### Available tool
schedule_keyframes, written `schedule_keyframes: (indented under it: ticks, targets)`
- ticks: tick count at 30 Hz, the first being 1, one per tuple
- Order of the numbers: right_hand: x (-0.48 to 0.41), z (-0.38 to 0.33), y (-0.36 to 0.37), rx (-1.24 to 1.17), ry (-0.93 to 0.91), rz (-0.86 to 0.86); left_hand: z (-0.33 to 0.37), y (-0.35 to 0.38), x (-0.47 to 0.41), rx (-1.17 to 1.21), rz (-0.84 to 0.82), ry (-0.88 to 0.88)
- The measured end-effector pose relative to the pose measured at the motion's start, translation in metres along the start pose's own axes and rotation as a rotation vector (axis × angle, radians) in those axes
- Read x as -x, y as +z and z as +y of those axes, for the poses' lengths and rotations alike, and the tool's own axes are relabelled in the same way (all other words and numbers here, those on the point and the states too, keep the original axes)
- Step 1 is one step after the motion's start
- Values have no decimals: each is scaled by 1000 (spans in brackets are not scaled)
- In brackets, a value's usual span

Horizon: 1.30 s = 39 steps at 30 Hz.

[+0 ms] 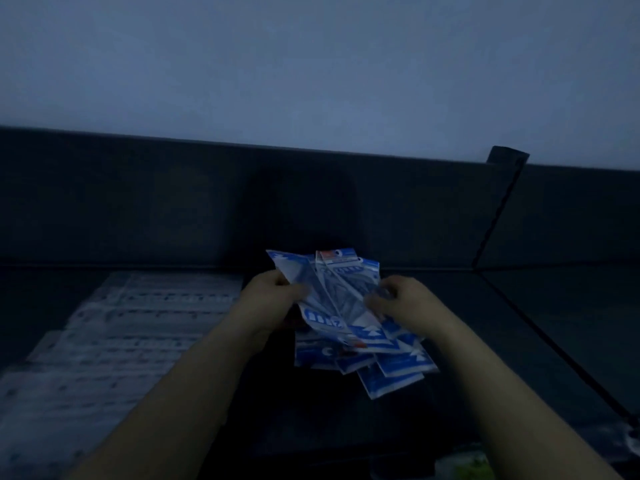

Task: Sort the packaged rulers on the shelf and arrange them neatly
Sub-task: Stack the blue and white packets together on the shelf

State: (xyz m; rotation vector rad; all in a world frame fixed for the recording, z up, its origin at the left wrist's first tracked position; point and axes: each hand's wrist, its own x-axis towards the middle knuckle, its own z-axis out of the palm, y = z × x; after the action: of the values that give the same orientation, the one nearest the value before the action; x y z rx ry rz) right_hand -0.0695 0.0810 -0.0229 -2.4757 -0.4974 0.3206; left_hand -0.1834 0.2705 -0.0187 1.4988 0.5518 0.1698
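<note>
The scene is dim. Both my hands hold a fanned bundle of blue-and-white ruler packets [337, 296] above the dark shelf [277, 410]. My left hand [268, 299] grips the bundle's left edge. On the right edge, my right hand [403, 304] pinches it. Several more blue packets [384, 368] lie in a loose, skewed pile on the shelf just below the held ones. To the left, a stack of clear packaged rulers [114, 341] lies flat in rows.
A dark back panel [173, 202] runs behind the shelf, with a pale wall above. A thin divider [495, 220] stands at the right and separates another shelf section. Something pale green shows at the bottom edge [467, 465].
</note>
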Motion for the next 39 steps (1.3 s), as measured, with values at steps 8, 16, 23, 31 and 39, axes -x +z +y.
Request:
schedule_keyframes:
  ticks: [8, 16, 23, 31, 39]
  targets:
    - [-4, 1, 1, -107, -52, 172, -10, -7, 32, 230, 186, 0]
    - [14, -11, -14, -525, -54, 267, -16, -13, 47, 245, 186, 70]
    - [41, -46, -6, -883, -62, 97, -7, -31, 51, 301, 121, 24]
    - [43, -63, 25, -890, -56, 32, -5, -46, 51, 226, 29, 51]
    - [55, -69, 54, -927, -19, 70, -7, -59, 56, 235, 36, 16]
